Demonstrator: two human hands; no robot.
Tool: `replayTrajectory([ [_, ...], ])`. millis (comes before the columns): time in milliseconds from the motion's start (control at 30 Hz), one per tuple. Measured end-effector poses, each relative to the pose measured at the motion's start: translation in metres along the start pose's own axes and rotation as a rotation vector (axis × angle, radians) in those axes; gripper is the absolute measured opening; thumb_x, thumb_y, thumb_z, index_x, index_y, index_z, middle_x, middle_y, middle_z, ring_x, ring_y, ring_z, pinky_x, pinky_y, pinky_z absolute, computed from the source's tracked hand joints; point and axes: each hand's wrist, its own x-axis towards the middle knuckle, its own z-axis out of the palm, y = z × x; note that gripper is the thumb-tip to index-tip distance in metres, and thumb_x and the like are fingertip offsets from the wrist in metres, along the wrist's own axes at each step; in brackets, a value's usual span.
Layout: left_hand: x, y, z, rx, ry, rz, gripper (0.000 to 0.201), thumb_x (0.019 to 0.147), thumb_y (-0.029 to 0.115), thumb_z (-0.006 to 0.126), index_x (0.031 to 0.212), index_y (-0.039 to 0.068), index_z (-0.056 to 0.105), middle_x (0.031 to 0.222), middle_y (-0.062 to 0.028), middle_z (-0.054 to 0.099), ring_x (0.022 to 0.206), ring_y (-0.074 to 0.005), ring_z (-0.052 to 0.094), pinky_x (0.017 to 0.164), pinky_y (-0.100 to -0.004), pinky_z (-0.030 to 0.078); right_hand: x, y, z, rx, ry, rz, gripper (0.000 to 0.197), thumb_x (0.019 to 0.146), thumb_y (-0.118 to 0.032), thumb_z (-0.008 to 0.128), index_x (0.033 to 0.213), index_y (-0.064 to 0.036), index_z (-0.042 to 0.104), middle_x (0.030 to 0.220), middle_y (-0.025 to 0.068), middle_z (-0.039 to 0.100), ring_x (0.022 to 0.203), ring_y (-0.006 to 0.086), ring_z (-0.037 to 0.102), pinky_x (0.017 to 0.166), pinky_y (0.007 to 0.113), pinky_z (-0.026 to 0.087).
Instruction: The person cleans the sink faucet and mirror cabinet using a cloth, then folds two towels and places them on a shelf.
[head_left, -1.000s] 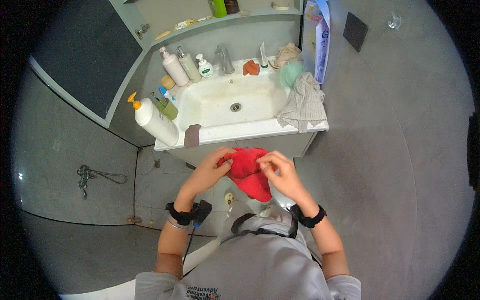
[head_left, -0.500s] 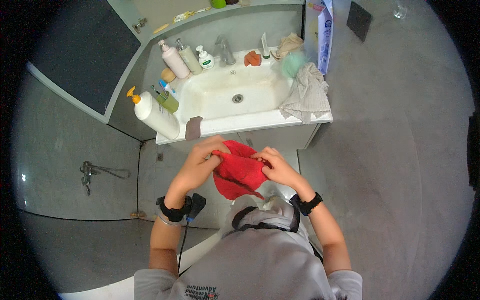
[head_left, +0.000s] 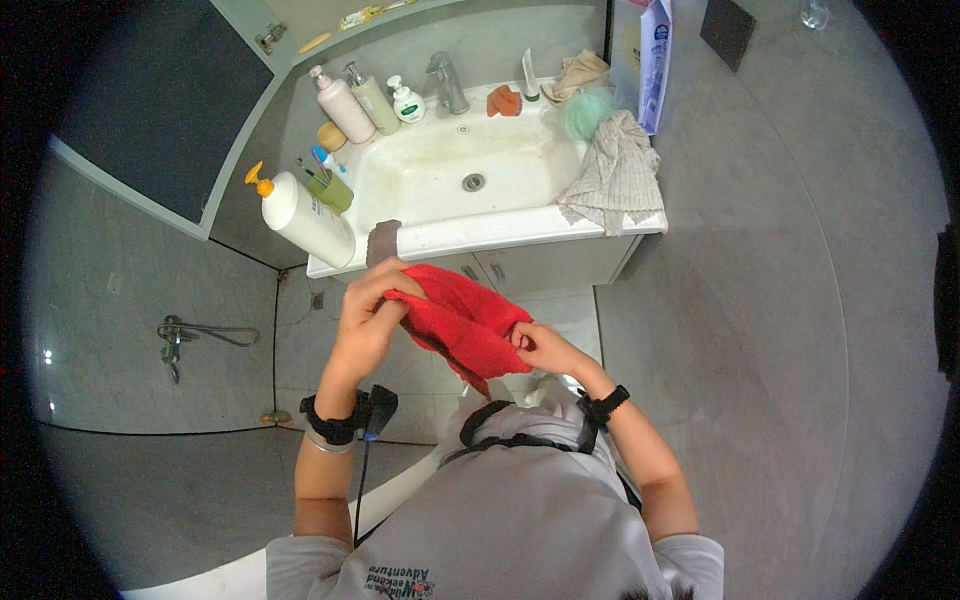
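Red cloth (head_left: 450, 312) held aloft before the white washbasin (head_left: 430, 190).
Left hand (head_left: 358, 325) grips its upper-left end, right hand (head_left: 555, 353) its lower-right, fingers closed; its long axis slants down rightward. Beyond: white pump bottle (head_left: 308, 222), brown rag (head_left: 383, 240) over the rim behind the left hand, gray ribbed towel (head_left: 613, 172).
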Motion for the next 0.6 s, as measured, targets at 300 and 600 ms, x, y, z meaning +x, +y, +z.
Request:
replayTrajectory([
  [300,0.001,-0.013,-0.004,0.116,0.168,-0.013,0.018,0.068,-0.010,0.039,0.073,-0.004,0.056,0.077,-0.0063,0.053,0.066,-0.0101,0.047,0.057,-0.0198,0.036,-0.017,0.002,-0.002,-0.722,0.052,-0.282,0.028,0.071,-0.018,0.056,0.097,-0.0080,0.057,0.093,0.0125,0.055,0.083,0.0305,0.054,0.072,0.040,0.042],
  [600,-0.027,-0.041,-0.021,0.267,0.253,-0.106,0.015,0.071,-0.006,0.042,0.077,-0.005,0.056,0.076,-0.0089,0.055,0.067,-0.0141,0.049,0.059,-0.0245,0.039,-0.068,-0.015,-0.038,-0.780,0.430,-0.340,0.021,0.070,-0.005,0.058,0.090,-0.0044,0.053,0.092,0.0111,0.054,0.079,0.0296,0.056,0.068,0.039,0.046],
])
